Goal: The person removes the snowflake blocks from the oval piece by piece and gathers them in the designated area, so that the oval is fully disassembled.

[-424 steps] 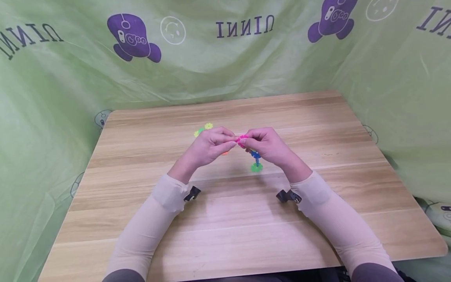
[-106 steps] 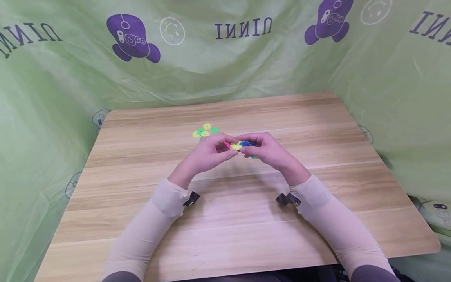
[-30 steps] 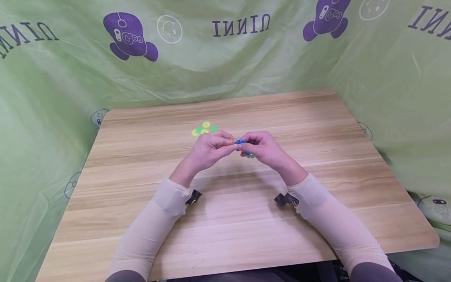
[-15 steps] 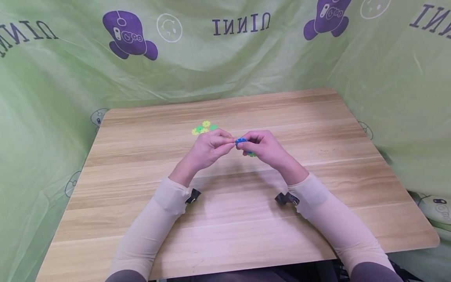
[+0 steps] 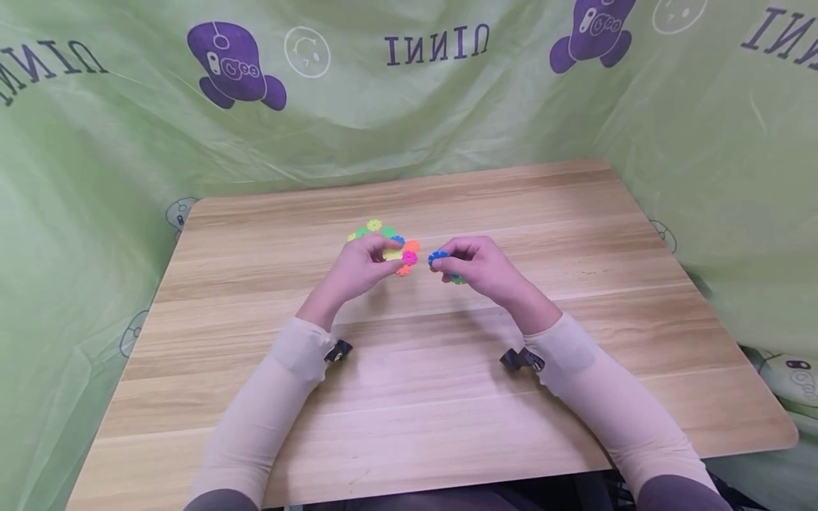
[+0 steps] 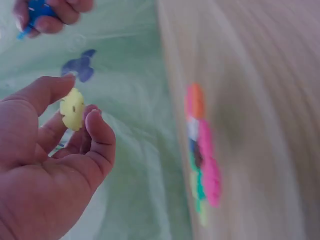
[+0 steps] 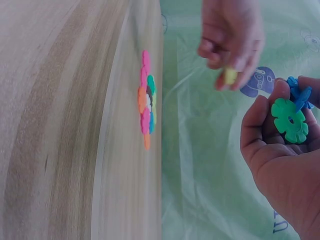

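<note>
My left hand (image 5: 359, 268) pinches a yellow snowflake disc (image 6: 72, 110), a flat toy piece with a notched, petal-like rim, between thumb and fingertips. It stands a short gap to the left of my right hand (image 5: 487, 268). The right hand grips a small joined piece by its blue notched disc (image 5: 438, 258). In the right wrist view a green disc (image 7: 290, 121) is slotted onto a blue one (image 7: 301, 95) there, at right angles. My fingers hide part of this piece. Both hands are over the middle of the table.
Loose snowflake discs lie in a cluster behind and beside the left hand, among them a pink one (image 5: 410, 258), an orange one (image 5: 402, 270), a green one (image 5: 388, 231) and a yellow one (image 5: 373, 225). A green printed curtain (image 5: 358, 135) surrounds the wooden table (image 5: 409, 426).
My left hand has drawn away leftward from the right hand's blue disc, uncovering pink and orange discs on the table. The right hand has stayed almost still with its joined piece.
</note>
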Tool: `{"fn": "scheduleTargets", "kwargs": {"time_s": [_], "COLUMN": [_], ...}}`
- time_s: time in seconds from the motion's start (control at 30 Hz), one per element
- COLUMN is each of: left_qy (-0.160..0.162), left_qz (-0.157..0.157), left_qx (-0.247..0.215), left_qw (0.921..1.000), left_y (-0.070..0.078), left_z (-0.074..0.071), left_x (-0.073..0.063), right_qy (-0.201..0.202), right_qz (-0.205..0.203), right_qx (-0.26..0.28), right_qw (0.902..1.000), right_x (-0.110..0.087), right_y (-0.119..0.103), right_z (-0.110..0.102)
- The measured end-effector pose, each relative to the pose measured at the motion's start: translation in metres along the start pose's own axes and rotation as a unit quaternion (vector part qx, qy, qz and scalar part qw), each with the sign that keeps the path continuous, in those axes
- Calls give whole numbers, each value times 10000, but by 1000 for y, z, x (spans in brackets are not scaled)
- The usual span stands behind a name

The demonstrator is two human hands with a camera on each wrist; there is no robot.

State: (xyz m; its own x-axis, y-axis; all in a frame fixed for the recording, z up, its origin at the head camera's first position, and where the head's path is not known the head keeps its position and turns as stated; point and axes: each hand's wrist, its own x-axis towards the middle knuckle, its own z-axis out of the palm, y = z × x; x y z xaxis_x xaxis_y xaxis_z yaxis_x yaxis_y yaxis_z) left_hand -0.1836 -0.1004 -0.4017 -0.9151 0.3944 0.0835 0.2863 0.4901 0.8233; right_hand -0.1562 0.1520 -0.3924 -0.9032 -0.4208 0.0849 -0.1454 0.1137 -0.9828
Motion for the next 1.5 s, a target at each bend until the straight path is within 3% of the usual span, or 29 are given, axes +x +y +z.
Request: {"fn": "scheduleTargets", "kwargs": {"time_s": [0.13,0.37,0.6,0.87,1.1,1.3,1.5], "left_qy": [-329,-661,-812,-755,-688,-658,-629], "left_qz": [-572,-1546,-1854,-1903,-1820,-1392,-797], "left_qx": [464,393,377,596,465,713,559], "left_qw": [9967,9850,9786,9770,9798,9855,9933], "left_y": [-18,-38,-50,-50,-41,-29,-11], "left_z": [-4,-9,-12,-14,-16,-13,-5], "left_x": [3,7,11,10,7,6,4], "right_qy": [-33,-105,-147,-201,-218,-244,-227], "right_qz": [118,191,228,231,264,259,222], "right_qx": [-24,-53,-53,-67,-48,-82,-64], "right_qw": [9999,9997,9996,9995,9994,9993,9995], "right_x": [-1,-2,-2,-3,-4,-3,-3], "right_y": [-1,-2,-1,0,-1,-2,-1], "right_z": [0,0,-2,-2,-2,0,1]}}
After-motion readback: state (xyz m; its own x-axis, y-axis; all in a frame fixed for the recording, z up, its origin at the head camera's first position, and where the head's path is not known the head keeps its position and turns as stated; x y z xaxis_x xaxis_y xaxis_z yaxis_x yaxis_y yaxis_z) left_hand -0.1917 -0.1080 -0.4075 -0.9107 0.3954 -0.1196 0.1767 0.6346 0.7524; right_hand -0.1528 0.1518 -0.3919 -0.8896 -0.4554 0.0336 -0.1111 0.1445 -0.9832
